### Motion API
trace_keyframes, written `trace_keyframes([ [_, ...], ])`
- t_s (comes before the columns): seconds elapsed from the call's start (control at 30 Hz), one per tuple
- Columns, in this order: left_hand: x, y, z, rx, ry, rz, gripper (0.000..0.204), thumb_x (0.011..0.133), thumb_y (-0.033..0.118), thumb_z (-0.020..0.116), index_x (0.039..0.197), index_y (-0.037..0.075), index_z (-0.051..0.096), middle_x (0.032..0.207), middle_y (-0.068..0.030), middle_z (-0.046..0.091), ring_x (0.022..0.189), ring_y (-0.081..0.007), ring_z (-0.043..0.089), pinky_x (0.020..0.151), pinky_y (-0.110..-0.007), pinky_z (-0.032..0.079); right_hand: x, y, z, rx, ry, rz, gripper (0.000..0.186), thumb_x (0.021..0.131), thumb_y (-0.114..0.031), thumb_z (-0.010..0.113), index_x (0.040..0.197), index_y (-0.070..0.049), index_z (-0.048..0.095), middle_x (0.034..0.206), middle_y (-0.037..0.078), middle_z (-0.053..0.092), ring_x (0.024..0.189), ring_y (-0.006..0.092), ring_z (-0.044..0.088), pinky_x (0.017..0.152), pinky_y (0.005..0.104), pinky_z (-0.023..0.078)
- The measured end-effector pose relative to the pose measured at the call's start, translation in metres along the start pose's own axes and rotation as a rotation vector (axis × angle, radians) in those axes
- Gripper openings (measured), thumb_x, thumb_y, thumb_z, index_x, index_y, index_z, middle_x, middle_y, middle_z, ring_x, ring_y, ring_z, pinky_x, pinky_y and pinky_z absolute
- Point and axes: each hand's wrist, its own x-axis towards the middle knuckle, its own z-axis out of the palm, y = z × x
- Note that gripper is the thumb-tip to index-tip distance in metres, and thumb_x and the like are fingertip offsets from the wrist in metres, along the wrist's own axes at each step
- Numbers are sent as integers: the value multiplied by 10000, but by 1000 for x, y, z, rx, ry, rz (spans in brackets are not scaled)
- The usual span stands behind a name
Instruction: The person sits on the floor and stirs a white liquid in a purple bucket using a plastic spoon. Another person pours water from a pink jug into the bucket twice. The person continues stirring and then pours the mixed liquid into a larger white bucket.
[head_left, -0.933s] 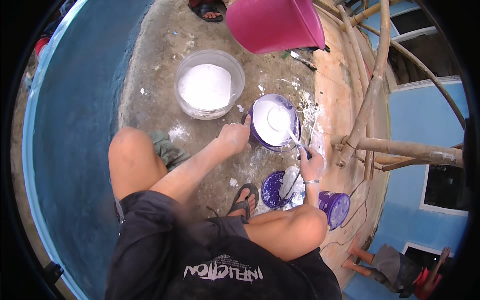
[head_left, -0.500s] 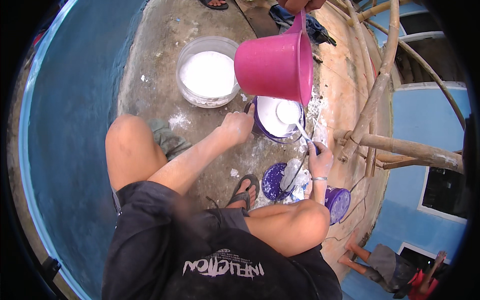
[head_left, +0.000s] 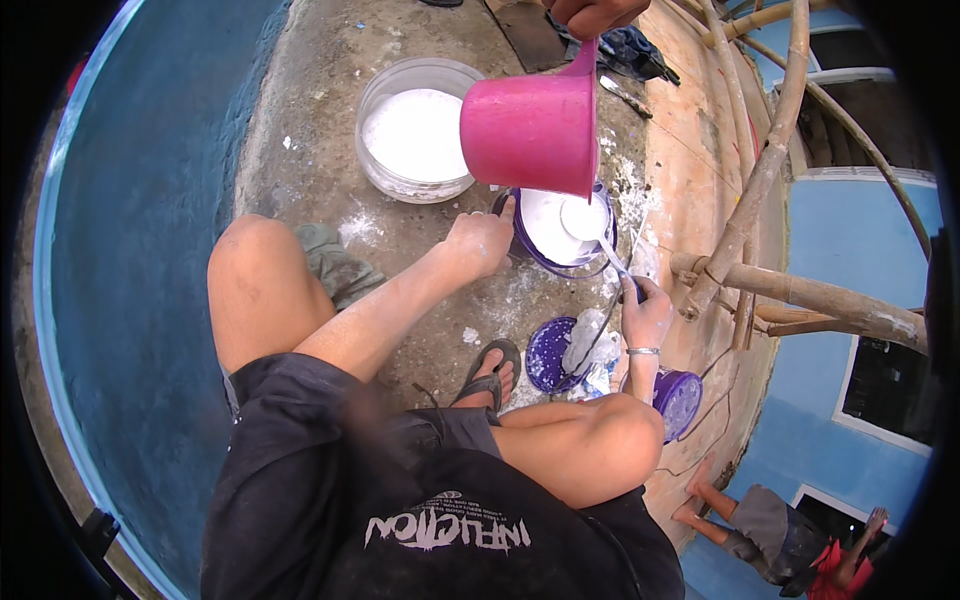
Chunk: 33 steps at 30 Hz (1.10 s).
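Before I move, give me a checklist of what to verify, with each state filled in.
1. Right hand has its grip on the ladle: ok.
2. Ladle's head in the purple bucket, at the white contents: ok.
3. Left hand firm on the bucket: cannot tell; its fingers are at the left edge.
4. View of the bucket's far edge: not ok; a pink dipper, in another person's hand, partly hides it.
5. Dipper empty: cannot tell; its inside is hidden.

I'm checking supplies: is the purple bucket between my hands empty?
Not empty: white material shows inside the purple bucket; how deep, I cannot tell.
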Motion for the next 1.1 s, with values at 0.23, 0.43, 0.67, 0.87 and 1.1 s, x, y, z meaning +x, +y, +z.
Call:
trace_keyframes([
  [0.23,-1,0,0,7,6,0,855,807,36,592,1528,-126,162,1018,-258,700,982,-372,691,848,-456,547,-2,-6,2,2,0,19,287,896,-315,704,954,-40,761,741,173,701,710,316,698,685,397,517],
  [0.43,-2,0,-1,25,9,6,854,805,48,606,1523,-130,180,1002,-254,704,969,-370,695,841,-444,551,0,-8,1,-19,21,-13,290,894,-319,705,955,-41,762,760,184,704,735,339,701,698,407,521],
  [0.67,-1,1,0,46,14,4,859,797,44,613,1519,-137,186,964,-246,711,933,-358,705,822,-437,556,0,-8,0,-24,-3,3,293,896,-322,704,969,-44,762,763,183,706,744,339,704,706,406,525],
  [0.87,-1,0,2,31,38,11,822,808,38,589,1511,-144,205,919,-243,715,901,-362,710,801,-442,556,1,-8,2,-34,5,-3,296,896,-323,703,969,-43,764,766,179,710,752,332,709,710,405,526],
  [1.1,-1,-1,3,13,55,15,802,821,59,576,1508,-145,217,906,-244,715,889,-366,711,794,-447,555,2,-7,2,-48,2,-6,297,898,-324,701,969,-43,764,786,192,712,768,341,710,721,408,528],
])
